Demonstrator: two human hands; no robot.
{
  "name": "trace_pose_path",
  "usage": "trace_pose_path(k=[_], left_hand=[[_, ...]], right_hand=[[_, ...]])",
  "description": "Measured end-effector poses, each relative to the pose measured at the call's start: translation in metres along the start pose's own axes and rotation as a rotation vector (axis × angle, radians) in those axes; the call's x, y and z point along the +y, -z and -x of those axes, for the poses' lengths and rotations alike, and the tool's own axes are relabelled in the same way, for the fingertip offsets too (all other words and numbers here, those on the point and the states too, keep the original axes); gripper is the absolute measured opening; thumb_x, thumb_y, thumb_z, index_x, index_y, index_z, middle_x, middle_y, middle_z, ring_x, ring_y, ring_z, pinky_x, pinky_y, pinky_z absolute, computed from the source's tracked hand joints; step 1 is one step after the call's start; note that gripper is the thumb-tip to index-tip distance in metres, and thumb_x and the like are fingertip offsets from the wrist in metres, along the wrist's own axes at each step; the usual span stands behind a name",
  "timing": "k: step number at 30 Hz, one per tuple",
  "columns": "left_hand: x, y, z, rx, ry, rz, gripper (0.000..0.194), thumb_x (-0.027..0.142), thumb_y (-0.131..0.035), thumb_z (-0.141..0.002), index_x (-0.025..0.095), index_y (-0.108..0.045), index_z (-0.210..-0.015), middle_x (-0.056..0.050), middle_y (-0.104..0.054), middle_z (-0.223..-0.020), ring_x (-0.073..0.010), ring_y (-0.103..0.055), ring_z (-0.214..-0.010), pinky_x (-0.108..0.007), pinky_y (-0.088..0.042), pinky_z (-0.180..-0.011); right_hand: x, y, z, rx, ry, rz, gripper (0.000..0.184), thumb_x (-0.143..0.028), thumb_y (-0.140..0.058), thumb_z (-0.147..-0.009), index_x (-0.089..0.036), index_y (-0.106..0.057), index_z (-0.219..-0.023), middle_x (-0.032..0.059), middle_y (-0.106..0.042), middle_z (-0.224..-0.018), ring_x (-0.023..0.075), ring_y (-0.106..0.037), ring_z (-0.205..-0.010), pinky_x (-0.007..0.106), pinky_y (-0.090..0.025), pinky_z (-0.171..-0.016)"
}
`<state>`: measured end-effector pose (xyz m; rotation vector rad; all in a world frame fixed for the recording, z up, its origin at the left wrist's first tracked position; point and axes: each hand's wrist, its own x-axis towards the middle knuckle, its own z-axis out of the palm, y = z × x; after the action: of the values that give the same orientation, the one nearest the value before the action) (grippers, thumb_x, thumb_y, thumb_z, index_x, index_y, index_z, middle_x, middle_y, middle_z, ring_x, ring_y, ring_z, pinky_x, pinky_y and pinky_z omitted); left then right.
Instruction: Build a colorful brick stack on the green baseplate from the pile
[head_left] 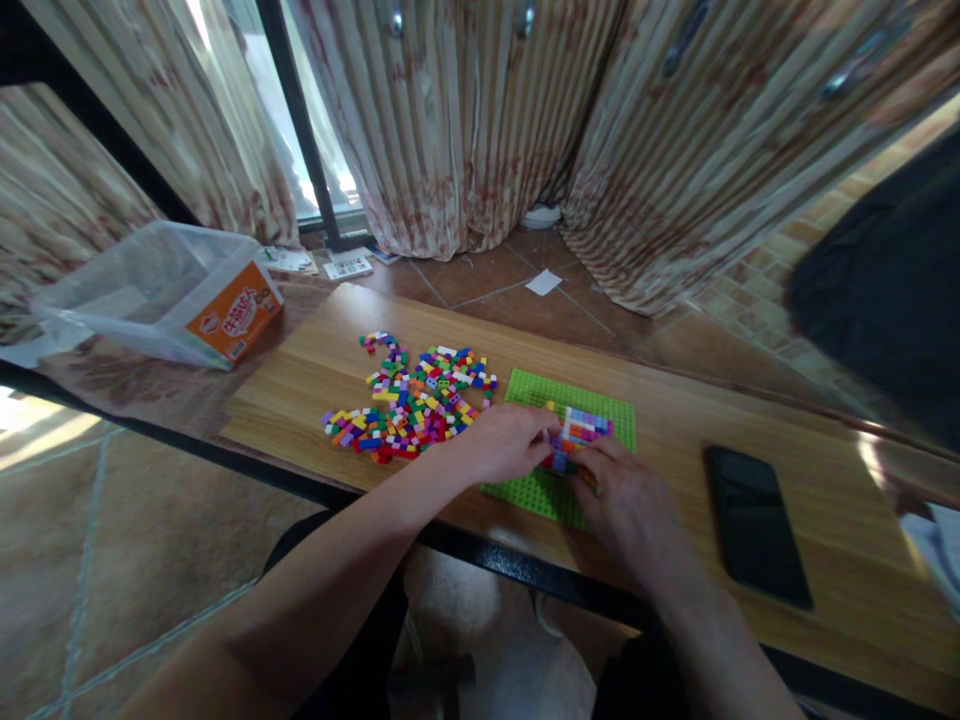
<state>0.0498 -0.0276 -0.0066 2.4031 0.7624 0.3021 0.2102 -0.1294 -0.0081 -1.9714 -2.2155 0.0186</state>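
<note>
From where I stand, I see someone leaning over a long wooden tabletop [300,402], both bare hands busy at a small block of coloured bricks [585,425] that sits on a bright green baseplate [551,388]. The left hand [512,440] is at the left side of that block, its fingers curled in and bunched close to the thumb, but I cannot tell whether a brick is pinched between them. The right hand [628,492] reaches in from the near right, fingers bent over the block's front edge and only slightly parted; they hide whatever may be under them, so I cannot say if they grip anything. The part of the block I can make out shows white, orange, blue and purple rows. Just left of the baseplate, a broad heap of loose bricks [420,400] in many colours spreads over the wood, while a dark phone [759,527] lies well to the right of the hands. Past the tabletop's left end stands a clear plastic bin [142,295] with an orange label [236,312], and pleated patterned curtains [450,120] hang beyond the far edge
</note>
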Motion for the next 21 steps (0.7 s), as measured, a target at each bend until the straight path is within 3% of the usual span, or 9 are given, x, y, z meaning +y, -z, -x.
trace_pose_path(k=[6,14,21], left_hand=[[0.001,0.000,0.000,-0.001,0.013,0.012,0.012,0.022,-0.052,-0.085,0.017,-0.062,-0.089,-0.003,-0.065,-0.078,-0.0149,-0.059,-0.071,-0.025,-0.041,-0.062],[0.002,0.001,0.001,0.000,0.013,0.011,0.011,0.020,-0.052,-0.085,0.018,-0.062,-0.089,-0.003,-0.066,-0.079,-0.0152,-0.060,-0.073,-0.025,-0.042,-0.063],[0.003,0.002,0.001,-0.015,0.029,0.031,0.015,0.020,-0.052,-0.085,0.018,-0.063,-0.094,-0.003,-0.067,-0.082,-0.0157,-0.061,-0.075,-0.026,-0.043,-0.065]], right_hand=[[0.007,-0.005,0.000,0.034,0.011,-0.035,0.012,-0.020,-0.056,-0.082,-0.020,-0.066,-0.088,0.0087,-0.065,-0.097,0.0218,-0.063,-0.083,0.033,-0.049,-0.070],[0.011,-0.009,0.000,0.046,-0.006,-0.246,0.028,-0.025,-0.054,-0.082,-0.024,-0.064,-0.108,0.0047,-0.069,-0.089,0.0209,-0.066,-0.080,0.032,-0.049,-0.067],[0.026,-0.003,0.004,0.055,-0.134,-0.426,0.028,-0.029,-0.056,-0.082,-0.023,-0.067,-0.107,0.0035,-0.073,-0.084,0.0186,-0.067,-0.070,0.031,-0.051,-0.065]])
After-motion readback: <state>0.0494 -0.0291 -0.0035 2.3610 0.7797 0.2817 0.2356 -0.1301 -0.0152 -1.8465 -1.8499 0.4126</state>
